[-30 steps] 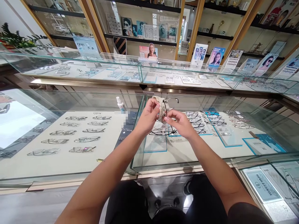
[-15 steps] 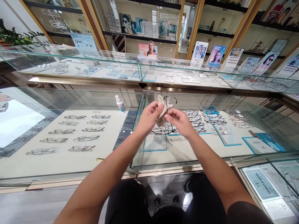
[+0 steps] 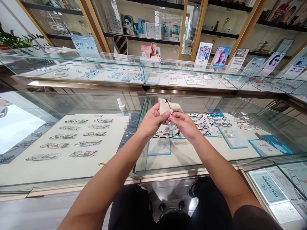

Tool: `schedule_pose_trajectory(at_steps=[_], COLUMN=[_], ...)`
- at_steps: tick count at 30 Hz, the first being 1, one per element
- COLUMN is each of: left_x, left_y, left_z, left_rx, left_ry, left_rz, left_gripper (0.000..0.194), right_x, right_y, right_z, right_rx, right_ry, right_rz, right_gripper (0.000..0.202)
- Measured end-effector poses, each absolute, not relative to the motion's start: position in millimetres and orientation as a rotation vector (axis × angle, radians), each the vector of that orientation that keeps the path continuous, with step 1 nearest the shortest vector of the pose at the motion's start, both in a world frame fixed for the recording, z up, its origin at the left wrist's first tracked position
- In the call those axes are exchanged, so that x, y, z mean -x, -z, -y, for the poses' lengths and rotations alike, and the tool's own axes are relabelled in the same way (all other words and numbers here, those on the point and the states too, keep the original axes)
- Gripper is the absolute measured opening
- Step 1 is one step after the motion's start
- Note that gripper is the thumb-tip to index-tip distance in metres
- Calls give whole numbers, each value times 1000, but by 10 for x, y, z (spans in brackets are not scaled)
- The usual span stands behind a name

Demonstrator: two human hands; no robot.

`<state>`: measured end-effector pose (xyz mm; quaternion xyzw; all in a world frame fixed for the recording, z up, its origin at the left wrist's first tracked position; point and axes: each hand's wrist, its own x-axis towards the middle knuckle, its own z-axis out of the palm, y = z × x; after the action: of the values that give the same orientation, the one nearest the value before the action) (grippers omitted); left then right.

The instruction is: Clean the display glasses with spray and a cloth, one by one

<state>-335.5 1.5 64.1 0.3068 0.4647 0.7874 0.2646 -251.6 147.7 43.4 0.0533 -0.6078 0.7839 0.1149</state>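
Note:
My left hand (image 3: 154,119) is closed on a beige cleaning cloth (image 3: 176,107), its thumb pressing the folds near the middle. The cloth is spread upward and lies against a pair of dark-framed eyeglasses (image 3: 178,130). Pinched at the fingertips of my right hand (image 3: 184,125) is the near part of these glasses, right beside the left thumb. One dark temple hangs below the hands, and a dark tip shows over the cloth's top. Most of the lenses are covered by cloth and fingers.
Beneath my hands stands a glass display case (image 3: 153,166) with rows of eyeglasses (image 3: 91,142). A white spray bottle (image 3: 122,105) stands on the left case. Another glass counter (image 3: 100,76) with advert cards runs behind. My knees are close to the case's front edge.
The cloth has opened out and now covers more of the glasses. The temple that stuck out at the upper right is mostly hidden. Both hands stay close together in about the same place.

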Motion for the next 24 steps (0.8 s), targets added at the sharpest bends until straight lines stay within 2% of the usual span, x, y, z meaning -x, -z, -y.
schedule_pose_trajectory(at_steps=[4, 11, 15, 19, 22, 24], left_x=[3351, 3326, 3424, 3477, 3443, 3416], left_y=[-631, -517, -578, -673, -661, -610], left_z=[-21, -98, -27, 60, 44, 5], left_rx=[-851, -852, -889, -939, -945, -945], left_ry=[-2116, -2356, -2218, -2029, -2060, -2129], left_rz=[-1292, -1390, -1320, -1191, -1196, -1243], left_gripper=[47, 44, 51, 46, 53, 49], right_x=[2530, 2512, 2488, 2488, 2506, 2517], right_y=[-424, -460, -460, -468, -458, -437], right_z=[-1475, -1379, -1437, -1543, -1561, -1529], right_rx=[-149, -123, -131, -114, -118, -140], right_ry=[-2314, -2306, -2318, -2327, -2338, -2334], right_rz=[1784, 1863, 1859, 1793, 1747, 1763], right_gripper=[38, 45, 38, 31, 27, 27])
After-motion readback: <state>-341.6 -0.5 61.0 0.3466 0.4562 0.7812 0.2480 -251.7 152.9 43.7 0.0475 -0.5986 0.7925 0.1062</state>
